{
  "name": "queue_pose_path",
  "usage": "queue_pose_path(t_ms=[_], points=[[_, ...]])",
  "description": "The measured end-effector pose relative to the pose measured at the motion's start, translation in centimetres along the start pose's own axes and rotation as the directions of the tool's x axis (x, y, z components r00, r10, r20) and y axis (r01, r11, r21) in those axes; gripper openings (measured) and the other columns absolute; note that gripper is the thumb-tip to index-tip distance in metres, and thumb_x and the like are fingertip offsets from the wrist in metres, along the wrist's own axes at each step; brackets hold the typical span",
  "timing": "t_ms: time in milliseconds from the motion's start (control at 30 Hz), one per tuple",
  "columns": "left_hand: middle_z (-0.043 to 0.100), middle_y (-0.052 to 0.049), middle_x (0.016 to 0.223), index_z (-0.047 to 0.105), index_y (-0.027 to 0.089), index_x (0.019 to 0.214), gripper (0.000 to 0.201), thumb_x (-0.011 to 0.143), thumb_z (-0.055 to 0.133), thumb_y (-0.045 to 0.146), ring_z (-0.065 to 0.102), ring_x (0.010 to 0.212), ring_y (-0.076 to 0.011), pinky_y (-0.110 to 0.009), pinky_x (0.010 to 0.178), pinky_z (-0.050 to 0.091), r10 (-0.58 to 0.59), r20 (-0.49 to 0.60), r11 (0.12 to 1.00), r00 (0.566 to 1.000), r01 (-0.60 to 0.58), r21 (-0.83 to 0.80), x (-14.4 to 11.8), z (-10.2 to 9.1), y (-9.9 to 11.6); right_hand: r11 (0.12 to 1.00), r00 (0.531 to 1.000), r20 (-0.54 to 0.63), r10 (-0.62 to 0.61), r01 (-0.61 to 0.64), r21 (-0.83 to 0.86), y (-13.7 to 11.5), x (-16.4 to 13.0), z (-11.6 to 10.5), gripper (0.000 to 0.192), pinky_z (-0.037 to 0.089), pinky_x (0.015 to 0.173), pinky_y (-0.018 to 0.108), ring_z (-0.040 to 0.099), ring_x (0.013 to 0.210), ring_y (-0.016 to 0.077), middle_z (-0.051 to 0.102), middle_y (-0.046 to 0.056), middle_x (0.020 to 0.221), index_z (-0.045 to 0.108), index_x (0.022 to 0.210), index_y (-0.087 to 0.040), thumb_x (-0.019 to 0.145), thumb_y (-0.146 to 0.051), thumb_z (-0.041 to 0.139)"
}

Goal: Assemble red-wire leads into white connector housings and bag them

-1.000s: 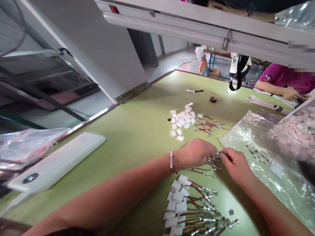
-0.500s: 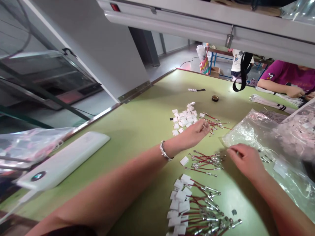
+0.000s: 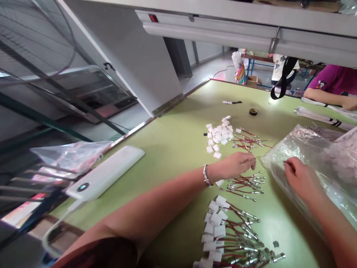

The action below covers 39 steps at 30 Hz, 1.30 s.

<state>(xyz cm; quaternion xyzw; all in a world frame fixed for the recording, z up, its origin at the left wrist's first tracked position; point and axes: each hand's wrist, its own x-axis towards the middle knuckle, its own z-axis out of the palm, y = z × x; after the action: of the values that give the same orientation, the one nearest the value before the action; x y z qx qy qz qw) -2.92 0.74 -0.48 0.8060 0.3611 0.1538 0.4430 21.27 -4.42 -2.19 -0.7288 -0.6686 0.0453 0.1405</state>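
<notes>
My left hand [image 3: 242,163], with a bracelet on its wrist, is over the table between two groups of short red wires with metal ends. Its fingers are curled together and hide whatever may be in them. The nearer group of wires [image 3: 245,184] lies just below the fingertips; the farther group [image 3: 249,141] lies beyond the hand. My right hand [image 3: 301,176] is closed in a pinch over the edge of a clear plastic bag [image 3: 295,141]. A tiny dark spot shows at its fingertips, too small to name. White connector housings [image 3: 220,132] lie in a loose heap farther back.
Red wires fitted with white housings [image 3: 214,227] are piled at the front. A white power bank-like device [image 3: 108,175] with a cable lies left. Black tape [image 3: 253,111] and bundled white wires [image 3: 315,113] are farther back. A person in a purple top [image 3: 334,83] sits across.
My left hand has drawn back from the farther red wires toward the nearer group. My right hand has moved right, over the bag. The view has shifted slightly.
</notes>
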Motion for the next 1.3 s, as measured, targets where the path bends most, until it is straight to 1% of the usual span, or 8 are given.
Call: queue_pose_path(t_ms=[167, 400, 567, 733, 900, 1033, 1200, 1300], points=[[0.057, -0.001, 0.077, 0.058, 0.017, 0.080, 0.028, 0.092, 0.036, 0.030, 0.048, 0.071, -0.0107, -0.023, 0.069, 0.041, 0.166, 0.090, 0.985, 0.982, -0.169, 0.024, -0.3, 0.9, 0.2, 0.845, 0.963, -0.144, -0.227, 0.268, 0.463, -3.9, -2.5, 0.8, 0.022, 0.040, 0.054, 0.024, 0.053, 0.056, 0.0126, 0.062, -0.001, 0.067, 0.060, 0.085, -0.022, 0.090, -0.038, 0.046], [0.057, -0.001, 0.074, 0.057, 0.017, 0.082, 0.029, 0.094, 0.033, 0.027, 0.047, 0.066, -0.0107, -0.024, 0.064, 0.038, 0.174, 0.130, 0.958, 0.976, -0.198, 0.209, -0.4, 1.0, 0.1, 0.808, 0.922, -0.192, -0.337, 0.388, 0.443, -4.0, -2.5, 1.4, 0.018, 0.043, 0.059, 0.024, 0.056, 0.061, 0.0120, 0.064, -0.001, 0.070, 0.063, 0.084, -0.021, 0.090, -0.030, 0.048], [0.059, -0.002, 0.070, 0.058, 0.019, 0.085, 0.012, 0.084, 0.047, 0.015, 0.045, 0.056, -0.0123, -0.029, 0.052, 0.027, 0.115, 0.194, 0.744, 0.974, -0.214, 0.633, -0.4, 1.4, 0.3, 0.807, 0.902, -0.062, -0.427, 0.411, 0.423, -3.9, -2.6, 1.0, 0.021, 0.040, 0.054, 0.023, 0.053, 0.056, 0.0109, 0.061, -0.002, 0.063, 0.060, 0.074, -0.020, 0.089, -0.027, 0.047], [0.062, -0.004, 0.075, 0.058, 0.018, 0.086, 0.010, 0.086, 0.049, 0.015, 0.051, 0.061, -0.0148, -0.029, 0.053, 0.032, 0.169, 0.246, 0.664, 0.954, -0.295, 0.687, -0.4, 1.4, 0.2, 0.822, 0.935, 0.008, -0.355, 0.308, 0.479, -3.8, -2.6, 1.8, 0.021, 0.041, 0.054, 0.024, 0.055, 0.056, 0.0123, 0.063, -0.001, 0.063, 0.060, 0.074, -0.020, 0.089, -0.029, 0.047], [0.065, -0.008, 0.102, 0.057, 0.017, 0.110, 0.028, 0.096, 0.034, 0.023, 0.056, 0.094, -0.0176, -0.032, 0.084, 0.044, 0.419, -0.045, 0.832, 0.907, -0.363, 0.419, -0.4, -0.7, 0.5, 0.880, 0.923, -0.068, -0.378, 0.381, 0.285, -3.5, -2.2, 2.6, 0.026, 0.045, 0.065, 0.029, 0.061, 0.071, 0.0165, 0.068, 0.004, 0.079, 0.066, 0.086, -0.021, 0.092, -0.030, 0.043], [0.063, -0.007, 0.097, 0.055, 0.018, 0.106, 0.029, 0.096, 0.032, 0.033, 0.057, 0.084, -0.0171, -0.032, 0.076, 0.045, 0.104, -0.344, 0.974, 0.933, -0.025, 0.227, -0.3, -1.8, 0.4, 0.932, 0.943, 0.019, -0.333, 0.327, 0.155, -2.9, -1.7, 0.8, 0.030, 0.045, 0.069, 0.030, 0.062, 0.077, 0.0177, 0.069, 0.003, 0.085, 0.070, 0.093, -0.026, 0.092, -0.038, 0.043], [0.055, -0.004, 0.082, 0.050, 0.019, 0.085, 0.032, 0.087, 0.044, 0.050, 0.049, 0.070, -0.0164, -0.030, 0.063, 0.042, -0.138, -0.142, 0.972, 0.980, 0.162, 0.172, 0.2, -2.2, -0.4, 0.942, 0.978, 0.171, 0.118, -0.056, -0.332, 1.6, 0.6, -2.5, 0.024, 0.039, 0.057, 0.031, 0.062, 0.075, 0.0218, 0.067, 0.007, 0.098, 0.069, 0.091, -0.024, 0.088, -0.035, 0.048], [0.045, -0.002, 0.070, 0.043, 0.021, 0.075, 0.038, 0.093, 0.027, 0.050, 0.041, 0.060, -0.0134, -0.027, 0.052, 0.036, -0.131, -0.066, 0.991, 0.989, 0.131, -0.003, 0.0, -2.6, -0.6, 0.890, 0.952, 0.251, 0.173, -0.042, -0.455, 5.0, 1.8, -2.3, 0.017, 0.036, 0.055, 0.030, 0.063, 0.074, 0.0230, 0.066, 0.008, 0.087, 0.065, 0.085, -0.020, 0.085, -0.032, 0.053]])
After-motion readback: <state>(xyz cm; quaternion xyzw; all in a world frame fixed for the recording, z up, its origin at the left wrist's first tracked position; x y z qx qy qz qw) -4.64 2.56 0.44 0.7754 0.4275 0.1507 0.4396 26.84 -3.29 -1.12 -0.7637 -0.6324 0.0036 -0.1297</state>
